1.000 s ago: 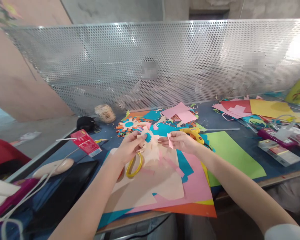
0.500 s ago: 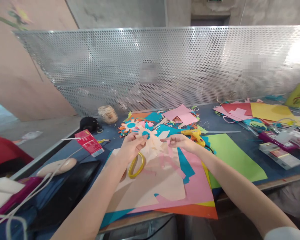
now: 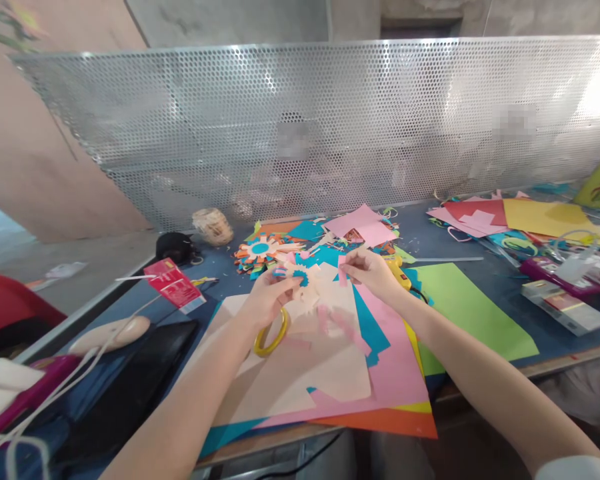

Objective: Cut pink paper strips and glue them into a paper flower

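Observation:
A pale paper flower with a blue centre point(image 3: 301, 276) is pinched in my left hand point(image 3: 273, 293). My right hand point(image 3: 367, 270) holds a small pink paper strip point(image 3: 343, 271) between thumb and fingers, to the right of the flower and apart from it. Beneath both hands lie stacked paper sheets, a cream one point(image 3: 300, 377) on top of a pink one point(image 3: 400, 360). A yellow ring-shaped object point(image 3: 271, 350), perhaps a scissor handle, rests below my left hand. Another flower point(image 3: 260, 248) lies on the scraps behind it.
A yellow glue gun point(image 3: 399, 272) lies behind my right wrist, near a green sheet point(image 3: 470, 313). Paper scraps and a metal mesh panel point(image 3: 330, 133) stand behind. At left are a red box point(image 3: 174, 285), a black tray-like object point(image 3: 130, 387) and white cables.
My right hand has risen slightly with the pink strip, which now hangs upright. My left hand has shifted slightly with the flower, which has turned a little.

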The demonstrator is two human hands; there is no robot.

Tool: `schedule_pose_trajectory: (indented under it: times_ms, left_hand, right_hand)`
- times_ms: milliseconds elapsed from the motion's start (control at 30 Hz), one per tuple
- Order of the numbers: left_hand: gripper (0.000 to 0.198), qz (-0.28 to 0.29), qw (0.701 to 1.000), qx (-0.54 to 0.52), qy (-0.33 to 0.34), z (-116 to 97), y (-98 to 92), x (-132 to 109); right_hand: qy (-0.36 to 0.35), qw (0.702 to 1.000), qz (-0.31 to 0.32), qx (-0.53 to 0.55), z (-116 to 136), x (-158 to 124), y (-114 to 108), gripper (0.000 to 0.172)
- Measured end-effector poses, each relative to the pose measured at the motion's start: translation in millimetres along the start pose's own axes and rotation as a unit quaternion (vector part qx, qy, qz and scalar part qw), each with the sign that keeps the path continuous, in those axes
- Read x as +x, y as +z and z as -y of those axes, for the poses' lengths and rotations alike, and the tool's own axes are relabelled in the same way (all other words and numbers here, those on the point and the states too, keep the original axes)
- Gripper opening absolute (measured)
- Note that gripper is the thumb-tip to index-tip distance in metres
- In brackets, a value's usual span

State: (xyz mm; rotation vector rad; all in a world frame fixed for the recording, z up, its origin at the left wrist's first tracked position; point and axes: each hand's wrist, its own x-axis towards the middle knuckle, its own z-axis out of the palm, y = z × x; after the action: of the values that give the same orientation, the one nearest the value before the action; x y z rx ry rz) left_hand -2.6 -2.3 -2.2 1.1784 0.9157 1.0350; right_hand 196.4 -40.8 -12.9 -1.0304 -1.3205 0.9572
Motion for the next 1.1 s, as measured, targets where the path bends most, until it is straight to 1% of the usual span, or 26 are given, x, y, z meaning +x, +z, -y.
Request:
schedule_pose_trajectory:
  times_ms: [67, 133, 200, 267, 367, 467, 567, 667, 800, 933, 1000, 1100]
  left_hand:
    - [0.033, 0.004, 1.0, -0.006, -0.01, 0, 0.3, -1]
    - [0.035, -0.007, 1.0, -0.014, -0.018, 0, 0.3, -2]
    - [0.035, -0.024, 1.0, -0.008, -0.016, 1, 0.2, -2]
    - [0.034, -0.027, 1.0, 0.011, -0.005, 1, -0.1, -1]
    - [0.033, -0.002, 0.999, 0.038, 0.012, 3, -1.3, 0]
    - [0.034, 0.006, 0.998, 0.066, 0.021, 6, -2.5, 1]
    - [0.036, 0.01, 0.994, 0.098, 0.041, 7, -1.7, 0]
    - [0.038, 0.034, 0.991, 0.118, 0.054, 6, 1.6, -4]
    - [0.037, 0.063, 0.987, 0.136, 0.062, 5, 4.3, -10]
    - [0.033, 0.079, 0.972, 0.194, 0.103, 6, 2.7, -11]
    - [0.037, 0.079, 0.965, 0.22, 0.122, 6, 2.6, -12]
    - [0.043, 0.084, 0.96, 0.235, 0.129, 3, 4.7, -15]
  right_hand:
    - [-0.001, 1.0, 0.003, 0.012, 1, 0, 1, 0.026]
    - [-0.006, 1.0, 0.002, 0.023, 3, -1, 1, 0.025]
    - [-0.011, 1.0, -0.002, 0.024, 4, -1, 1, 0.025]
    - [-0.016, 1.0, -0.004, 0.015, 5, -2, 1, 0.022]
    - [-0.027, 1.0, -0.007, -0.004, 6, -2, -1, 0.016]
    - [-0.032, 0.999, -0.018, -0.026, 7, -4, -2, 0.014]
    - [-0.032, 0.998, -0.028, -0.042, 8, -5, -1, 0.014]
    - [-0.042, 0.996, -0.053, -0.057, 9, -6, 0, 0.015]
    - [-0.054, 0.994, -0.075, -0.053, 13, -8, 0, 0.012]
    - [-0.067, 0.993, -0.089, -0.046, 16, -8, 0, 0.01]
    - [-0.069, 0.992, -0.091, -0.045, 17, -9, 0, 0.011]
    - [-0.073, 0.991, -0.099, -0.046, 18, -10, 1, 0.011]
